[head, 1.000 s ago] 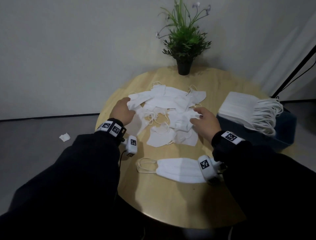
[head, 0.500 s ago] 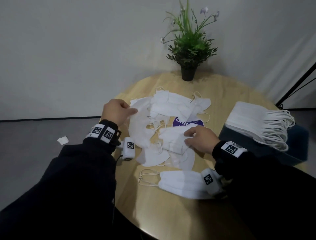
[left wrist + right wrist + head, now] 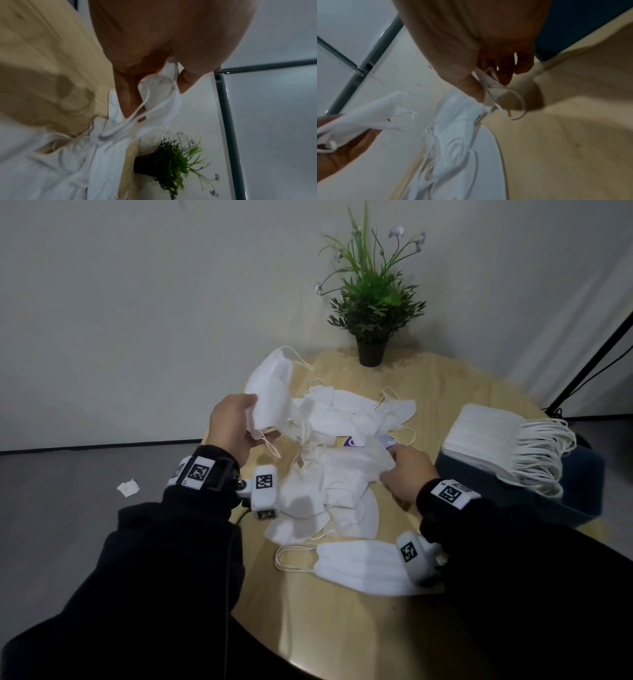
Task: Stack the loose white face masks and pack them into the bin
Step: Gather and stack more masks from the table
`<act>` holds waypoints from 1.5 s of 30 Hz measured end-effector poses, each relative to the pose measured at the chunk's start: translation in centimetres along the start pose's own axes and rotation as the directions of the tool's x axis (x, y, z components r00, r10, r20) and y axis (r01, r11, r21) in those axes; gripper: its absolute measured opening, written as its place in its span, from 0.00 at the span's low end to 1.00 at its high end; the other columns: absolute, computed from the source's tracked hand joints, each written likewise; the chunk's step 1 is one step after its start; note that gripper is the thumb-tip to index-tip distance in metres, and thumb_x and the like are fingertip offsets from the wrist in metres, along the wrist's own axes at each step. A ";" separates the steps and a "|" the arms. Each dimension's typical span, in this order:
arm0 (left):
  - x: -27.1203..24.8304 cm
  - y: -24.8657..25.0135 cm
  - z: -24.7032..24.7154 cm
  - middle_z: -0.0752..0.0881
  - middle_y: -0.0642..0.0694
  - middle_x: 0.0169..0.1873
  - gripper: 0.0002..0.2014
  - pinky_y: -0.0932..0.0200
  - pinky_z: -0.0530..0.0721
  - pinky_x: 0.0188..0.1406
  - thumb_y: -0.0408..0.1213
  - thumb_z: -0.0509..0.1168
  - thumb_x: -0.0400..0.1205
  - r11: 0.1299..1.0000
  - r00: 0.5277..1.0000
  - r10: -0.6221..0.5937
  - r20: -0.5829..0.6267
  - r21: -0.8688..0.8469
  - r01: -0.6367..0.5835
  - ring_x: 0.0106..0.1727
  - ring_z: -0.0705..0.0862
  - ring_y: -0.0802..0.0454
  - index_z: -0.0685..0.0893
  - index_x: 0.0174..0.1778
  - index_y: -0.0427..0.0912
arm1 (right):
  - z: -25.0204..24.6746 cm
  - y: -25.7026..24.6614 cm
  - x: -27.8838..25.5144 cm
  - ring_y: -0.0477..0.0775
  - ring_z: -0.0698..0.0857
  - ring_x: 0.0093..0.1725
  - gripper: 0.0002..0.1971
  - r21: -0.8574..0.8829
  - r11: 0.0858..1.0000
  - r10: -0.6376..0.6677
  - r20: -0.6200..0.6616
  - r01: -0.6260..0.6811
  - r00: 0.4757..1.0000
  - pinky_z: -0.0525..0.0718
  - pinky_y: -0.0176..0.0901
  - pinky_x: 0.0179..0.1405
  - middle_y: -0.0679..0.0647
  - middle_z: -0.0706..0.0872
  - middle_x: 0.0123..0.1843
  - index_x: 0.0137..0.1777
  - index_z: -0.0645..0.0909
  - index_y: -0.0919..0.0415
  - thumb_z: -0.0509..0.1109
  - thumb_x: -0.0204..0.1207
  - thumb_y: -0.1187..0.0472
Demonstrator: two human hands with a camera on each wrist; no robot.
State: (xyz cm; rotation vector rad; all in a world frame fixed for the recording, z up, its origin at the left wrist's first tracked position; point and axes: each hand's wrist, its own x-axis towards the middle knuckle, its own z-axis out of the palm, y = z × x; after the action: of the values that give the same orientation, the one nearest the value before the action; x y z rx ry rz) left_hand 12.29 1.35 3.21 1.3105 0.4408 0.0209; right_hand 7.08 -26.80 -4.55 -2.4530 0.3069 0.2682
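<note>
My left hand [image 3: 236, 426] pinches one end of a white mask [image 3: 272, 393] and holds it up above the table's left side; the left wrist view shows thumb and fingers [image 3: 130, 97] closed on the mask's edge [image 3: 154, 86]. My right hand [image 3: 407, 474] pinches the end of another white mask [image 3: 356, 467] lying on the loose pile [image 3: 342, 419]; in the right wrist view its ear loop [image 3: 513, 102] hangs below the fingers. A small neat stack of masks [image 3: 359, 566] lies near the front edge. The dark blue bin [image 3: 575, 487] at the right holds a tall stack of masks [image 3: 489, 436].
A potted plant [image 3: 371, 302] stands at the back of the round wooden table [image 3: 342, 628]. A purple-printed item [image 3: 352, 442] peeks from under the pile. A scrap of white paper [image 3: 128, 487] lies on the floor at left. A black stand leg [image 3: 589, 361] crosses the right.
My left hand has lifted a mask off the pile and raised it. My right hand has pulled another mask toward the front right, and the pile has spread.
</note>
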 end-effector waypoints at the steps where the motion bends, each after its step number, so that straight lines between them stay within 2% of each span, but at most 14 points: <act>1: -0.2 0.2 -0.1 0.83 0.35 0.59 0.06 0.34 0.93 0.47 0.32 0.66 0.87 0.996 0.999 -0.042 -0.005 -0.073 0.042 0.54 0.87 0.32 0.82 0.59 0.37 | -0.3 -0.1 -0.1 0.55 0.88 0.41 0.06 0.101 0.995 0.001 -0.055 0.004 0.998 0.83 0.43 0.34 0.53 0.88 0.47 0.51 0.81 0.51 0.70 0.78 0.63; 5: -0.5 0.5 -0.3 0.85 0.33 0.51 0.10 0.45 0.91 0.36 0.29 0.65 0.84 0.977 0.995 -0.098 0.026 -0.186 0.101 0.38 0.88 0.37 0.80 0.61 0.34 | -1.3 -0.7 -0.5 0.63 0.86 0.49 0.08 0.342 0.939 0.029 -0.202 0.043 0.979 0.82 0.49 0.42 0.57 0.88 0.49 0.55 0.84 0.62 0.66 0.82 0.61; 10: -0.8 0.2 0.3 0.84 0.39 0.44 0.08 0.55 0.83 0.30 0.29 0.64 0.83 0.996 0.990 -0.083 0.115 -0.024 0.087 0.27 0.85 0.46 0.81 0.57 0.38 | -1.5 -0.4 -0.7 0.71 0.86 0.53 0.15 0.331 0.941 0.036 -0.289 0.065 0.957 0.80 0.52 0.46 0.67 0.89 0.48 0.51 0.85 0.71 0.65 0.85 0.58; 12: -1.0 0.0 0.6 0.83 0.40 0.41 0.08 0.58 0.80 0.24 0.25 0.62 0.81 0.994 0.981 -0.104 0.161 0.059 0.096 0.22 0.83 0.48 0.81 0.52 0.39 | -1.2 -0.2 -0.7 0.68 0.84 0.66 0.16 0.241 0.966 -0.023 -0.275 0.092 0.961 0.81 0.53 0.61 0.65 0.86 0.66 0.69 0.82 0.66 0.67 0.84 0.62; 14: -1.1 -0.3 0.7 0.82 0.39 0.39 0.10 0.56 0.83 0.23 0.21 0.59 0.79 0.990 0.980 -0.117 0.162 0.102 0.102 0.24 0.83 0.44 0.83 0.45 0.37 | -0.7 0.0 -0.7 0.66 0.71 0.81 0.33 0.051 0.987 -0.144 -0.178 0.155 0.973 0.71 0.55 0.80 0.63 0.71 0.84 0.87 0.65 0.62 0.70 0.83 0.62; 16: -1.1 -0.7 0.7 0.81 0.37 0.39 0.11 0.51 0.86 0.26 0.19 0.58 0.76 0.987 0.981 -0.134 0.142 0.107 0.119 0.29 0.83 0.40 0.83 0.40 0.34 | 0.1 0.1 -0.5 0.64 0.63 0.87 0.36 -0.170 0.962 -0.224 -0.057 0.212 0.973 0.65 0.58 0.86 0.61 0.64 0.89 0.89 0.61 0.59 0.70 0.84 0.55; 20: -0.9 -1.3 0.3 0.83 0.39 0.37 0.05 0.52 0.86 0.29 0.23 0.63 0.80 0.982 0.974 -0.184 0.131 0.057 0.178 0.29 0.85 0.42 0.81 0.40 0.35 | 1.4 -0.3 -0.1 0.65 0.74 0.78 0.26 -0.358 0.921 -0.132 0.081 0.152 0.988 0.76 0.61 0.73 0.60 0.76 0.80 0.82 0.69 0.57 0.60 0.88 0.47; 23: -1.0 -1.4 -0.1 0.92 0.40 0.51 0.13 0.48 0.90 0.47 0.41 0.72 0.84 0.966 0.927 -0.254 0.275 0.022 0.258 0.45 0.92 0.41 0.88 0.61 0.38 | 1.3 -0.3 0.1 0.67 0.74 0.76 0.27 -0.469 0.877 -0.094 0.036 0.099 0.995 0.75 0.61 0.70 0.60 0.75 0.79 0.81 0.70 0.58 0.64 0.87 0.44; 25: -1.1 -1.5 -0.1 0.92 0.40 0.50 0.14 0.51 0.87 0.39 0.42 0.72 0.86 0.976 0.931 -0.216 0.295 0.063 0.207 0.41 0.92 0.43 0.86 0.64 0.40 | 1.1 -0.1 0.4 0.67 0.75 0.74 0.27 -0.484 0.871 -0.079 0.034 0.085 0.996 0.75 0.58 0.69 0.60 0.75 0.77 0.79 0.73 0.56 0.69 0.83 0.45; 27: -0.8 -1.8 -0.1 0.92 0.37 0.54 0.15 0.51 0.89 0.34 0.34 0.71 0.86 0.987 0.951 -0.140 0.275 0.109 0.114 0.42 0.93 0.42 0.83 0.68 0.36 | 1.0 -0.2 0.4 0.66 0.75 0.73 0.24 -0.427 0.900 -0.084 0.013 0.081 0.996 0.75 0.58 0.68 0.58 0.76 0.74 0.74 0.76 0.53 0.72 0.79 0.50; 31: -0.3 -2.0 -0.3 0.91 0.36 0.62 0.20 0.46 0.93 0.41 0.22 0.69 0.84 0.992 0.972 -0.070 0.224 0.117 0.045 0.51 0.95 0.40 0.81 0.72 0.35 | 0.9 -0.6 -0.2 0.64 0.81 0.61 0.17 -0.292 0.953 -0.109 -0.071 0.084 0.991 0.76 0.55 0.59 0.54 0.82 0.59 0.59 0.71 0.50 0.73 0.75 0.60; 36: -0.9 -1.6 0.0 0.92 0.38 0.62 0.20 0.41 0.93 0.51 0.26 0.71 0.84 0.995 0.965 -0.052 0.259 0.098 0.027 0.60 0.93 0.37 0.83 0.73 0.37 | 0.5 -0.9 -0.5 0.59 0.86 0.49 0.20 0.154 0.987 -0.031 -0.107 0.048 0.994 0.86 0.50 0.52 0.50 0.85 0.51 0.63 0.76 0.51 0.77 0.74 0.63; 40: -1.7 -1.1 0.4 0.94 0.41 0.59 0.15 0.42 0.92 0.57 0.31 0.70 0.87 0.999 0.966 -0.035 0.257 0.049 0.024 0.57 0.94 0.42 0.86 0.70 0.35 | -0.1 -1.9 -1.2 0.62 0.91 0.45 0.06 0.578 0.812 0.002 -0.140 0.080 0.990 0.89 0.56 0.40 0.55 0.92 0.49 0.56 0.89 0.54 0.75 0.82 0.56; 45: -3.4 -0.7 1.1 0.92 0.39 0.63 0.19 0.47 0.93 0.51 0.26 0.69 0.86 0.994 0.966 -0.056 0.252 -0.072 0.076 0.57 0.93 0.42 0.84 0.73 0.35 | -1.5 -2.5 -2.6 0.67 0.93 0.55 0.07 0.903 0.425 0.101 0.020 -0.061 0.995 0.90 0.67 0.60 0.63 0.94 0.58 0.57 0.89 0.58 0.74 0.83 0.66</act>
State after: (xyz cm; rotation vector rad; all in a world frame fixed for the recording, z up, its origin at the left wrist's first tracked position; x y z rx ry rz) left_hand 9.40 -0.76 3.83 1.1988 0.2650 -0.1793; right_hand 5.46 -25.41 -1.23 -1.3324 0.4440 0.0471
